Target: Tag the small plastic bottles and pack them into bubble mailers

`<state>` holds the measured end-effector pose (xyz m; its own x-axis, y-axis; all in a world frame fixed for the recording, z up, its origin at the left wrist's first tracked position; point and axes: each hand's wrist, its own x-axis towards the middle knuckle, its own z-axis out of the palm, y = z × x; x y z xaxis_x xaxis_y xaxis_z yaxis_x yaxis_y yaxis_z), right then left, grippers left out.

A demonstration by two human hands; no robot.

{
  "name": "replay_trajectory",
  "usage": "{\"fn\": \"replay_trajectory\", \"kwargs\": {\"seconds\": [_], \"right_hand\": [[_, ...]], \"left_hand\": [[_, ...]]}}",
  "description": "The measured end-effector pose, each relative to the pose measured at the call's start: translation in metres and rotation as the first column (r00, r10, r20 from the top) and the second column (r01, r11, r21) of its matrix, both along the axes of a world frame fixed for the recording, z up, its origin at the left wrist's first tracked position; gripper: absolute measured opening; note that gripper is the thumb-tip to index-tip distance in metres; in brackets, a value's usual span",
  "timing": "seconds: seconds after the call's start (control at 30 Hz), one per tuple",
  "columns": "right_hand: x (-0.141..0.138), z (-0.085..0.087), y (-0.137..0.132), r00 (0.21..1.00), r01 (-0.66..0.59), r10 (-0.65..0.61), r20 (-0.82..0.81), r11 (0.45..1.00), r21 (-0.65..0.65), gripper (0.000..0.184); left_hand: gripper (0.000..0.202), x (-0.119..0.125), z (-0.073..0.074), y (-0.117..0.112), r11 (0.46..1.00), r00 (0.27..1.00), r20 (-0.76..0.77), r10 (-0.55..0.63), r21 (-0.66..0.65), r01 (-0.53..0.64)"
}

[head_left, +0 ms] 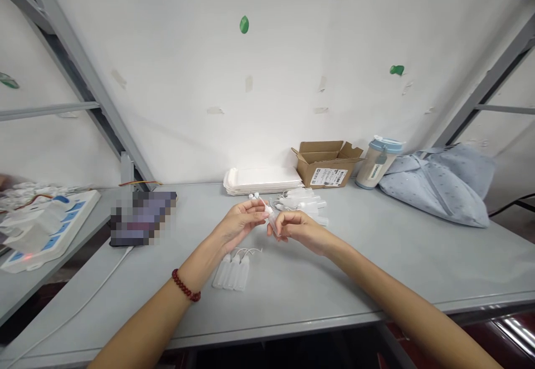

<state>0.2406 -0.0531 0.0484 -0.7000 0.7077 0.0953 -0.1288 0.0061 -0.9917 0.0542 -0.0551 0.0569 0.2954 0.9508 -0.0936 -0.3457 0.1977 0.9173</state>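
Note:
Between my two hands is a small translucent plastic squeeze bottle (272, 223) with a white top, held tilted. My left hand (242, 224) pinches it near the white top. Around its lower body the fingers of my right hand (298, 227) are closed. Three similar bottles (230, 272) lie side by side on the table below my left hand, with thin white tubes or straps at their tops. Just behind my right hand is a loose pile of more such bottles (307, 199), partly hidden by that hand.
Against the wall are a stack of white envelopes or sleeves (263, 179), an open cardboard box (330, 169), a tumbler (378, 163) and a blue-grey cloth bag (443, 188). To the left, a blurred-out phone (144, 218) with a cable lies near a power strip (54, 235).

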Motion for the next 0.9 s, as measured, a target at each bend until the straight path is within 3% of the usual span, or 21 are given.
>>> {"fn": "replay_trajectory", "kwargs": {"seconds": [0.2,0.33,0.57,0.9], "right_hand": [[0.0000,-0.0002,-0.0016,1.000,-0.007,0.006,0.022,1.000,0.019,0.004],[-0.0011,-0.0012,-0.0019,0.999,-0.022,0.022,-0.024,1.000,-0.014,0.004],[-0.0012,0.0008,-0.0001,0.992,-0.049,0.024,-0.125,0.978,-0.204,0.005],[0.0019,0.0066,0.0017,0.996,-0.004,-0.020,-0.088,0.964,-0.266,0.014]], "left_hand": [[0.018,-0.0019,0.0040,-0.0047,0.981,0.985,-0.046,-0.165,0.092,0.168],[0.018,-0.0023,0.0022,-0.0055,0.970,0.977,-0.077,-0.201,0.123,0.209],[0.021,-0.0035,-0.0020,-0.0004,0.977,0.982,-0.065,-0.177,0.112,0.183],[0.024,-0.0056,0.0013,0.0001,0.995,0.985,-0.166,-0.044,0.082,0.058]]}}
